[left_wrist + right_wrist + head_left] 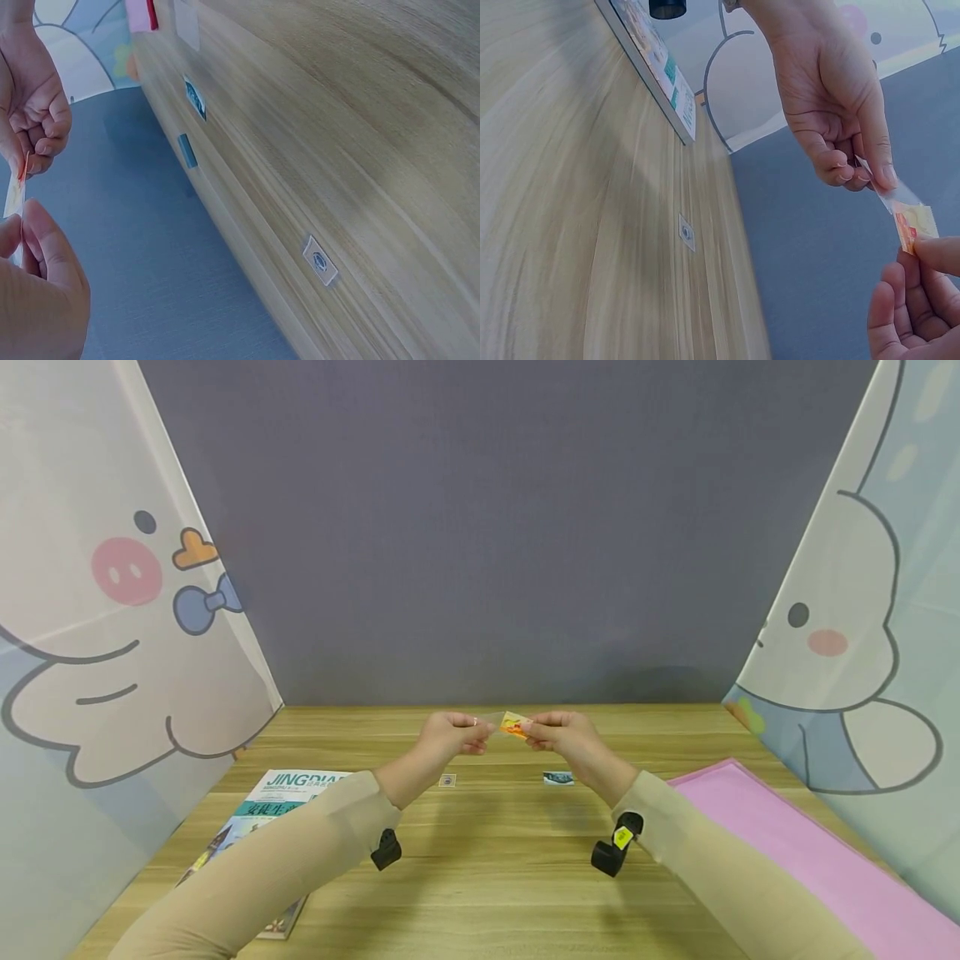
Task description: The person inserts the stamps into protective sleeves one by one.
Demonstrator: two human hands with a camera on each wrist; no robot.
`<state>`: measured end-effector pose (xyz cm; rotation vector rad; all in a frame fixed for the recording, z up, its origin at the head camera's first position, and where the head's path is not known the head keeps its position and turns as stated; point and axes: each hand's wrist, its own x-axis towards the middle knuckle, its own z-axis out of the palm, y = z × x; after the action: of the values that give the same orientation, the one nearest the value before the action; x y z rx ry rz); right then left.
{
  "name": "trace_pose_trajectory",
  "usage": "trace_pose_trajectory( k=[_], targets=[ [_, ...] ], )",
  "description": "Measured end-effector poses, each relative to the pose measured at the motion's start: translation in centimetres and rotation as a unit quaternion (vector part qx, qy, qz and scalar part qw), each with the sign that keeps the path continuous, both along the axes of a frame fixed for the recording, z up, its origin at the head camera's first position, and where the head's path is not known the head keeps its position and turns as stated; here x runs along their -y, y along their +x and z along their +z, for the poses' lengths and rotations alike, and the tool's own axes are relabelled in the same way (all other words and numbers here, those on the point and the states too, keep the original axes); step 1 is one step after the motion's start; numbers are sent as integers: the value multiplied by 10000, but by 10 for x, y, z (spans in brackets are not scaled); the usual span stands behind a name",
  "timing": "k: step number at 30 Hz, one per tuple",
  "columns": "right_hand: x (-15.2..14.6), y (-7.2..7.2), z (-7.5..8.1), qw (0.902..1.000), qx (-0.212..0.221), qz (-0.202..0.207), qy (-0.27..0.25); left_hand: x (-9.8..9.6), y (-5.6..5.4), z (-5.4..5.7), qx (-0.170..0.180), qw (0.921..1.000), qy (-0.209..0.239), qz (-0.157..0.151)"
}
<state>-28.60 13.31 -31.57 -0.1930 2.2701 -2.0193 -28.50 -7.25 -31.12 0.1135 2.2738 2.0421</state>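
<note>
Both hands meet over the far part of the table. My right hand (566,739) pinches a small yellow and orange stamp-like piece (514,724) between thumb and fingers. My left hand (450,735) pinches a small clear plastic sleeve (900,193) at its end. In the right wrist view the sleeve's other end overlaps the edge of the orange piece (915,223). Below the left hand, a small pale stamp-like piece (447,781) with a round design lies on the wood. Under the right hand lies a bluish picture piece (558,778).
A magazine (262,806) lies at the left, partly under the left forearm. At the right is a pink mat (780,835). A small blue piece (187,151) and a pale translucent sheet (187,24) also lie on the table (465,877). A grey panel (495,543) stands behind.
</note>
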Motion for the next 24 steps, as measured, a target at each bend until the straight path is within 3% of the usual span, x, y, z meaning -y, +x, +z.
trace_pose_trajectory(
  k=[24],
  targets=[
    [-2, -1, 0, 9990, 229, 351, 173, -1, 1, -1, -79, 9999, -64, 133]
  ],
)
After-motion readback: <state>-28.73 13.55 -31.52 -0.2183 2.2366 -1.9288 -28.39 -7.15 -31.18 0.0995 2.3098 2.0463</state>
